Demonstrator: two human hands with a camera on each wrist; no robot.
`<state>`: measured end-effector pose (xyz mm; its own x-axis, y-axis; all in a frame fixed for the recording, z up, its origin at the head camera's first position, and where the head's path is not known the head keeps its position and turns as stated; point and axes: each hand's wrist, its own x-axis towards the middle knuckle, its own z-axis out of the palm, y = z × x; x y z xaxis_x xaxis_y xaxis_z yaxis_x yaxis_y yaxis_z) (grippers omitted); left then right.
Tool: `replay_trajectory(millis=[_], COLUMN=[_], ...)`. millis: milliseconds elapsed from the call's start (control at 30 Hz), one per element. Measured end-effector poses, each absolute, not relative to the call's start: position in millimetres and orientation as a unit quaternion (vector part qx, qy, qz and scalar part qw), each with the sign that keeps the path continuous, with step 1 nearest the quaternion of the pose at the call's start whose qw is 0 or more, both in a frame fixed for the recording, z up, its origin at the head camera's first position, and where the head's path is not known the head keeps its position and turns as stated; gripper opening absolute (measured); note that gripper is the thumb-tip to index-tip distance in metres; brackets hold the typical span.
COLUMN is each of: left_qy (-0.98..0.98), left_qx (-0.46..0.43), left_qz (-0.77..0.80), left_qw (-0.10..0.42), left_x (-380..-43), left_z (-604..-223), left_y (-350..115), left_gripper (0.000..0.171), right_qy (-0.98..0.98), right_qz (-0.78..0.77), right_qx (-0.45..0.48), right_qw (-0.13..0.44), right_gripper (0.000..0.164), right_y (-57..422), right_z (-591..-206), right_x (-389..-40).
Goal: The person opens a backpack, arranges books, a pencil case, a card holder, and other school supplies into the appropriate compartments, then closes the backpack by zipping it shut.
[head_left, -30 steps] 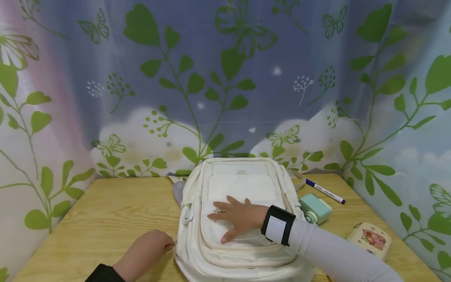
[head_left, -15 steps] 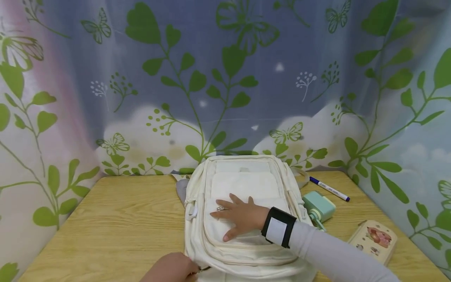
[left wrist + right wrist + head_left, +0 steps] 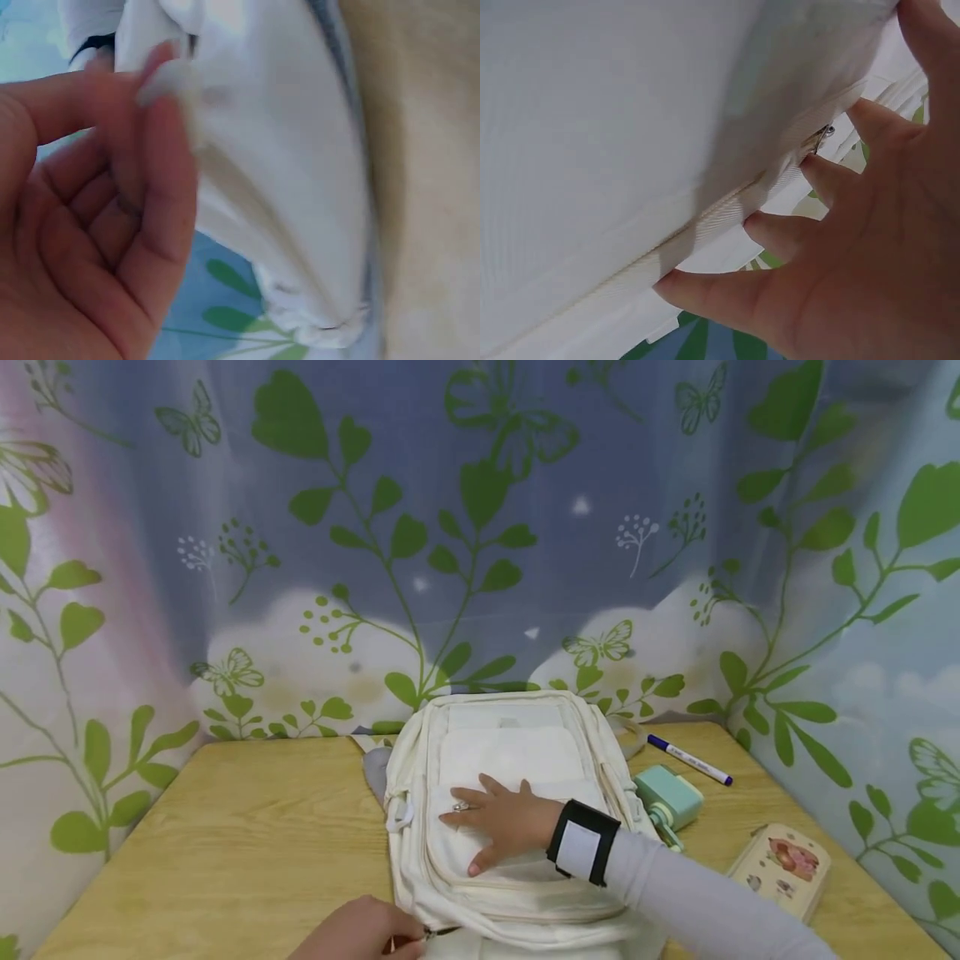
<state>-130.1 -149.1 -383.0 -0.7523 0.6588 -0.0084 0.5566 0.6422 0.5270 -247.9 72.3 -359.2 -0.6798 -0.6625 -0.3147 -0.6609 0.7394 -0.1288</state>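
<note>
A cream-white backpack (image 3: 517, 756) lies on the wooden table with its front facing up. At its lower left edge my left hand (image 3: 360, 931) pinches a small zipper pull (image 3: 429, 933), with a dark gap beside it. The left wrist view shows the thumb and index finger of the left hand (image 3: 97, 202) together, blurred, against the bag's side. My right hand (image 3: 513, 821) rests flat on the bag's front, fingers spread. In the right wrist view the fingertips of that hand press the cloth along a zipper seam (image 3: 697, 221).
Right of the bag lie a mint-green bottle (image 3: 670, 797), a blue-capped marker (image 3: 690, 760) and a cream case (image 3: 783, 872) with a printed picture. A patterned curtain (image 3: 480, 568) hangs behind the table (image 3: 285, 810).
My left hand has moved right and nearer along the bag's lower left edge, drawing the zipper pull with it. My right hand stays on the bag's front.
</note>
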Motion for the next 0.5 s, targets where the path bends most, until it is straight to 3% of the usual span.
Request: replay_trajectory(millis=[133,200,267,433,500], left_qy=[0.886,0.882,0.878,0.880,0.881], left_qx=[0.296,0.295,0.295,0.256,0.241], left_qz=[0.323,0.329,0.336,0.359,0.367], left_qw=[0.151,0.163,0.172,0.176,0.175], left_x=[-130,-130,-130,-126,-124], left_z=[-387,-390,-393,-399,-402], left_y=[-163,-170,-175,-181,-183], left_gripper=[0.016,0.011,0.009,0.009,0.010], right_qy=[0.904,0.891,0.874,0.836,0.835], right_qz=[-0.035,-0.059,-0.059,0.066,0.112], right_qx=[-0.373,-0.409,-0.463,-0.541,-0.531], right_qw=[0.205,0.190,0.140,-0.062,-0.089], right_gripper=[0.062,0.055,0.048,0.016,0.012], right_y=[73,71,65,44,36], right_z=[-337,-322,-312,-315,-328], right_x=[-242,-230,-210,-154,-138])
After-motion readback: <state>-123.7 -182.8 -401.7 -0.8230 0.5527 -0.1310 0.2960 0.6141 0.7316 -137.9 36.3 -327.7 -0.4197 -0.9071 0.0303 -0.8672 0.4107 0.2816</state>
